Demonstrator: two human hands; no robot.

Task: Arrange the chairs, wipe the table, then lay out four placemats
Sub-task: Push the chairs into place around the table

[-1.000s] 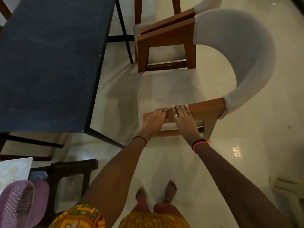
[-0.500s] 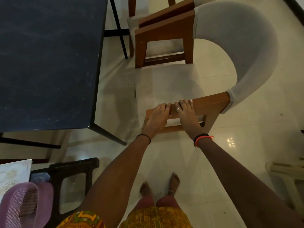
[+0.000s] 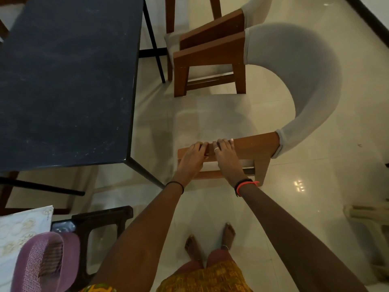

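A wooden armchair [image 3: 294, 76] with a curved grey padded back and pale seat stands to the right of the dark table [image 3: 63, 81], facing it. My left hand [image 3: 192, 158] and my right hand [image 3: 226, 157] sit side by side on its near wooden armrest [image 3: 254, 146], fingers curled over the top edge, gripping it. A second chair [image 3: 212, 30] of the same kind stands just beyond it. A pale patterned placemat [image 3: 23, 226] lies at the lower left.
A purple woven basket [image 3: 42, 262] sits at the bottom left beside a dark plastic stool [image 3: 99, 224]. The table's black metal legs [image 3: 147, 171] slant down near the chair. A cream plastic chair [image 3: 370, 226] is at the right edge. My bare feet stand on glossy tile.
The chair has slid slightly toward the table with both hands on the armrest; the view shifted a little.
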